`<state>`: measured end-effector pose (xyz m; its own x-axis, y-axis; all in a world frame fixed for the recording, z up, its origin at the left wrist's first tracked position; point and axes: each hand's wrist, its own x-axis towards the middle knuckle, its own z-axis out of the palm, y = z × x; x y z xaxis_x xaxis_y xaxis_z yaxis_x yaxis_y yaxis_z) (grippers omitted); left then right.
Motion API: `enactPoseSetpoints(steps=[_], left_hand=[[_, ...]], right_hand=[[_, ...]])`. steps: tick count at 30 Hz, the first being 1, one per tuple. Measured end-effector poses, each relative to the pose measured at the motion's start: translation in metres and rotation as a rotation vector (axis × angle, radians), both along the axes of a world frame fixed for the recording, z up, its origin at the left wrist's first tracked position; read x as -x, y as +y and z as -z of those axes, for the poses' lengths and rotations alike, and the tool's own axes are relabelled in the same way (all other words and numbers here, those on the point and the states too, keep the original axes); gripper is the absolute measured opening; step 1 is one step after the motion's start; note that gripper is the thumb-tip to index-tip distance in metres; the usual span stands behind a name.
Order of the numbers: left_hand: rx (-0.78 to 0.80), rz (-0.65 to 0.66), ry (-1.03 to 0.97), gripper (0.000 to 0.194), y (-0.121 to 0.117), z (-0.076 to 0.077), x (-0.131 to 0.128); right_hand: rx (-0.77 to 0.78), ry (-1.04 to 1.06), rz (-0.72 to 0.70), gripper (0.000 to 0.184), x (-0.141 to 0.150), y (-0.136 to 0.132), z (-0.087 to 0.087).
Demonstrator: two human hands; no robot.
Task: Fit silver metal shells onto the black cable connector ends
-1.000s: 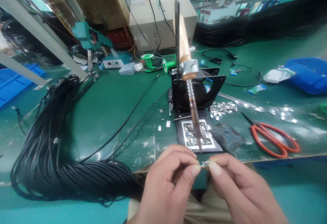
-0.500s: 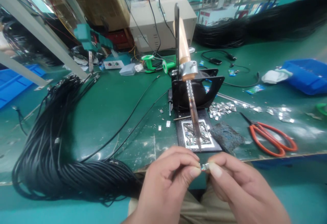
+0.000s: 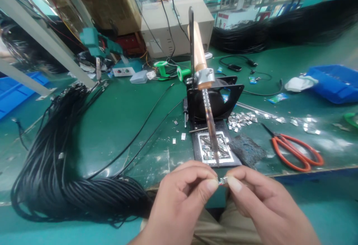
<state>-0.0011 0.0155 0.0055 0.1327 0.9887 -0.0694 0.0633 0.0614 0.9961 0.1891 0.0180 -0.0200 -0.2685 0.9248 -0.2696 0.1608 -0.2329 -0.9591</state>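
Observation:
My left hand and my right hand meet at the fingertips, both pinched on a small shiny metal connector shell held just below the table's front edge. Directly above it a soldering iron with a wooden handle hangs fixed in a black stand, its tip pointing down at a small tray of metal bits. What is attached to the shell behind my fingers is hidden.
A big bundle of black cables loops over the left of the green table. Orange-handled scissors, a dark sponge and scattered metal shells lie to the right. A blue bin sits far right, a beige box at the back.
Both hands stay pinched on the small metal shell in nearly the same spot; the view has shifted slightly, nothing else moved.

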Motion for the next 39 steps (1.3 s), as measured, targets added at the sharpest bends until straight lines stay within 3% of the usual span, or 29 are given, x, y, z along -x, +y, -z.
enactPoseSetpoints(steps=[18, 39], left_hand=[[0.099, 0.074, -0.018, 0.016, 0.006, -0.006, 0.003], [0.147, 0.042, -0.027, 0.016, 0.011, -0.006, 0.000]], right_hand=[[-0.135, -0.043, 0.005, 0.034, 0.001, 0.005, -0.006], [-0.205, -0.067, 0.014, 0.034, 0.003, 0.012, -0.006]])
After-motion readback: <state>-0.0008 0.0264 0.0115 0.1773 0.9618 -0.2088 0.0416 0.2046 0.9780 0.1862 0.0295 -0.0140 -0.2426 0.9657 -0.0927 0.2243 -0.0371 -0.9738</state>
